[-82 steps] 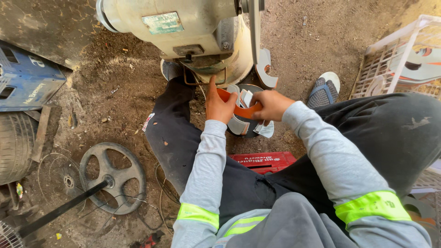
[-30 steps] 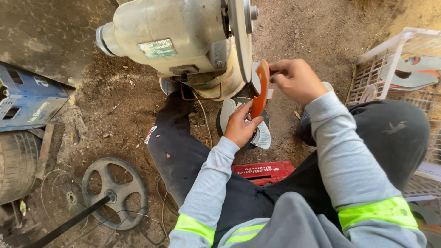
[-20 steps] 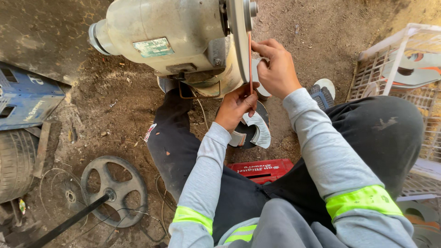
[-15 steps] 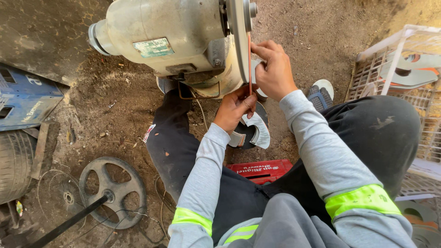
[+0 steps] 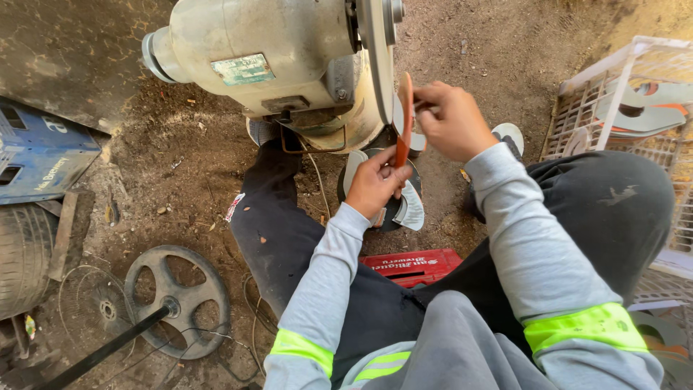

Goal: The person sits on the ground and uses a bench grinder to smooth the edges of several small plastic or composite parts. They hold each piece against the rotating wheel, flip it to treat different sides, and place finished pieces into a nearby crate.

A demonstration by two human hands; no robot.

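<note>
Thin orange curved metal blade held edge-on against grey grinding wheel of beige bench grinder. Left hand grips lower end; right hand pinches upper. Advise light, even pressure, fingers clear of wheel.

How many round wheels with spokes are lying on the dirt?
1. The dark round metal spoked wheel lies on the dirt at lower left, on a black rod, beside the person's dark trouser leg. Others may be hidden outside the view.
</note>
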